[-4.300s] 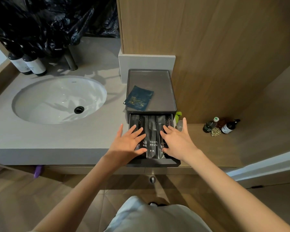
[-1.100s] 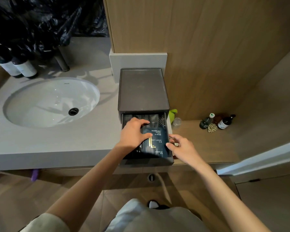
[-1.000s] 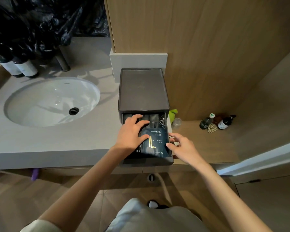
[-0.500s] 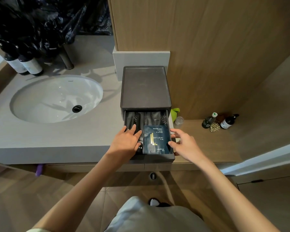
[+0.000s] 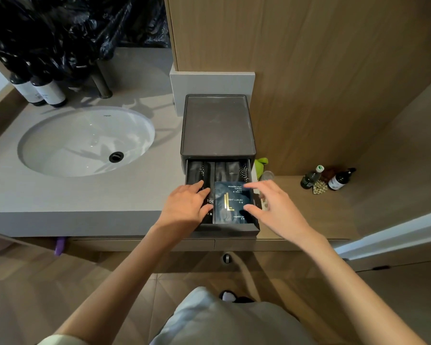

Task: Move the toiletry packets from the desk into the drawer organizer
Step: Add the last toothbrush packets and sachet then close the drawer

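A dark grey drawer organizer (image 5: 218, 125) stands on the counter with its drawer (image 5: 230, 227) pulled out toward me. A dark blue shower cap packet (image 5: 230, 199) with a gold logo lies flat in the drawer's right half, on top of black toothbrush packets (image 5: 220, 170). My left hand (image 5: 186, 207) rests palm down on the packets at the drawer's left side, fingers touching the blue packet's left edge. My right hand (image 5: 275, 207) hovers at the drawer's right edge, thumb and fingertips spread at the blue packet's right edge. Neither hand grips anything.
A white sink (image 5: 85, 141) is set in the grey counter (image 5: 72, 197) to the left, with two dark bottles (image 5: 39, 92) and black plastic bags behind. A lower wooden shelf (image 5: 309, 210) on the right carries small bottles (image 5: 327, 179). A green object (image 5: 261, 164) sits beside the organizer.
The blue packet left the organizer's top and now lies flat in the drawer. My left hand slid off it to the left; my right hand let go and lifted slightly.
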A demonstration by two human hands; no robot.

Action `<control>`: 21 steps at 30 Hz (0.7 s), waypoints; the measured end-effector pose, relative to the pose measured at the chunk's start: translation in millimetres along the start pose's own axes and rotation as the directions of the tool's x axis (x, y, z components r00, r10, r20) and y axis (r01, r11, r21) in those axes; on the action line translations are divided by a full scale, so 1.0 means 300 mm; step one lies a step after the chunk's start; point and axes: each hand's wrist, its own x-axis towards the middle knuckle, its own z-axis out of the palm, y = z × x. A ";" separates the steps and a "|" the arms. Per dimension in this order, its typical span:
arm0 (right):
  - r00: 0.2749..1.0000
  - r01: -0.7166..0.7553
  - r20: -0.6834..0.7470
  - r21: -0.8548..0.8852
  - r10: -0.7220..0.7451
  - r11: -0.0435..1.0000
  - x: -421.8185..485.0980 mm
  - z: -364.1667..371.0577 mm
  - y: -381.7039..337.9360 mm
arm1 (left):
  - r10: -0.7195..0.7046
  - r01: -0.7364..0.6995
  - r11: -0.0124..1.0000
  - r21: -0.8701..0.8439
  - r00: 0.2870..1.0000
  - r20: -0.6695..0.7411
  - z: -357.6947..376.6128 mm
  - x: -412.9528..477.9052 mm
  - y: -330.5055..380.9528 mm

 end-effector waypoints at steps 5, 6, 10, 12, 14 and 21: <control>0.970 0.164 0.207 -0.159 -0.129 0.974 -0.031 -0.031 -0.026 | 0.135 -0.147 0.975 -0.164 0.988 -0.080 -0.009 -0.091 -0.054; 0.963 0.183 0.233 -0.192 -0.137 0.964 -0.037 -0.024 -0.024 | 0.192 -0.206 0.968 -0.146 0.976 -0.107 -0.004 -0.110 -0.067; 0.961 0.229 0.229 -0.329 -0.157 0.916 -0.055 0.019 0.002 | 0.267 -0.295 0.943 -0.151 0.946 -0.184 0.038 -0.152 -0.116; 0.963 0.234 0.216 -0.381 -0.160 0.894 -0.058 0.031 0.012 | 0.253 -0.277 0.952 -0.132 0.952 -0.175 0.045 -0.151 -0.112; 0.960 0.247 0.227 -0.407 -0.165 0.879 -0.064 0.034 0.015 | 0.252 -0.266 0.961 -0.074 0.955 -0.160 0.048 -0.147 -0.102; 0.963 0.261 0.176 -0.441 -0.203 0.859 -0.030 0.014 0.013 | 0.343 -0.302 0.933 0.195 0.911 -0.229 0.040 -0.097 -0.110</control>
